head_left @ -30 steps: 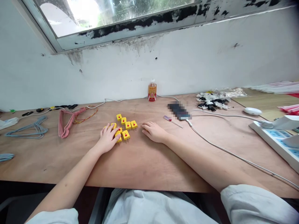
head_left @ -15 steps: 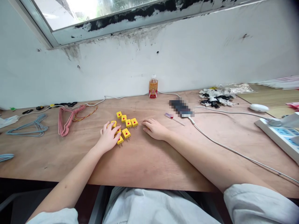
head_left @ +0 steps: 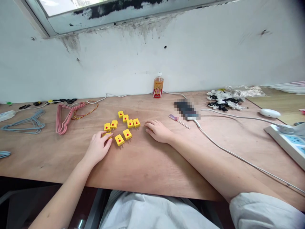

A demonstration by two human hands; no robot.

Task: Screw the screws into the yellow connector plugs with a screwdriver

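Observation:
Several small yellow thermocouple-style plugs with red dots and metal prongs lie in a loose group on the plywood table [head_left: 147,165]. My left hand [head_left: 97,146] lies at the group's left side, its fingers over one yellow plug [head_left: 107,135]. Just beside that hand sit two more plugs [head_left: 113,124] [head_left: 119,140]. My right hand [head_left: 158,132] rests cupped on the table to the right of the group, near the plug [head_left: 136,122]. A sliver of yellow shows under its fingers, mostly hidden.
A juice bottle [head_left: 158,86] stands against the wall. To the right are a blurred phone [head_left: 186,109] on a white cable [head_left: 238,156], a small screwdriver [head_left: 179,121], black-and-white parts [head_left: 224,101], a mouse [head_left: 270,113] and a power strip [head_left: 283,140]. Pink [head_left: 68,117] and blue [head_left: 23,124] wire hangers lie left.
My left hand has slid left, and the plugs near it have spread apart. My right hand has barely moved. The view has tilted a little downward.

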